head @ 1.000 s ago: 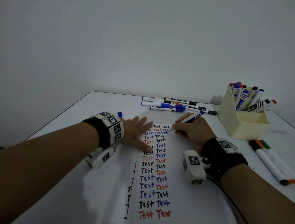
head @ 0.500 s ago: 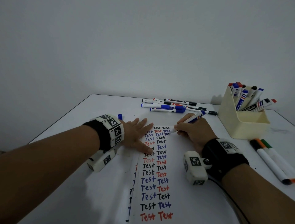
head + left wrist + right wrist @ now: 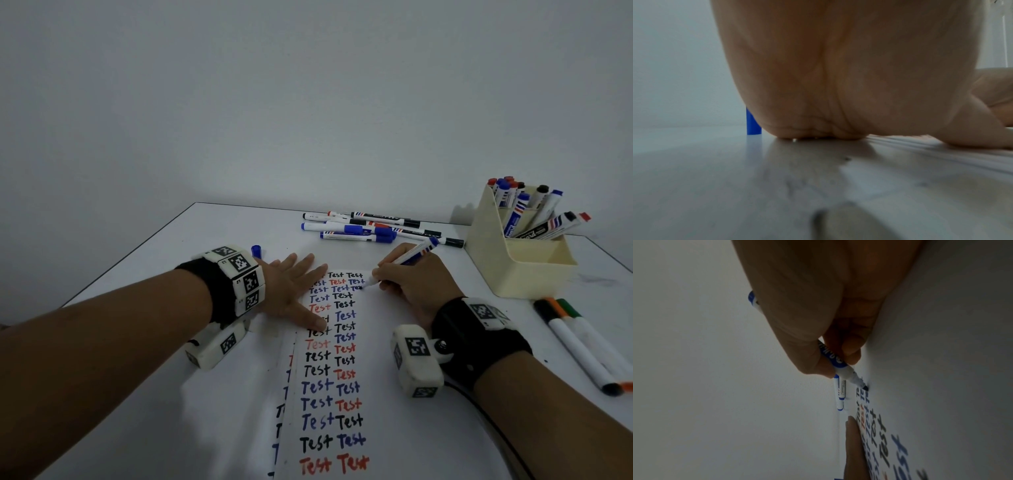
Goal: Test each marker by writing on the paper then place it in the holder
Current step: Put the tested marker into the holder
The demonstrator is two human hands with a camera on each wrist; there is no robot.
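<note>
My right hand [image 3: 407, 284] grips an uncapped blue marker [image 3: 409, 257] like a pen. Its tip [image 3: 865, 387] touches the white paper [image 3: 383, 428] at the end of the third line of "Test" words. My left hand [image 3: 291, 291] lies flat with spread fingers on the paper's upper left edge, its palm [image 3: 838, 81] pressed down. A blue cap [image 3: 256, 251] stands upright on the table just behind my left hand, also seen as the blue cap [image 3: 753, 123] in the left wrist view. The cream holder [image 3: 524, 270] at the right holds several markers [image 3: 524, 212].
Several capped markers [image 3: 373, 229] lie in a loose pile beyond the paper. Three thicker markers [image 3: 582, 346] lie at the right near the table edge. The white table [image 3: 171, 394] meets a plain wall behind; its left edge runs diagonally.
The marker tip has moved slightly right along the third line, adding strokes to the blue word. My left hand stays flat on the paper.
</note>
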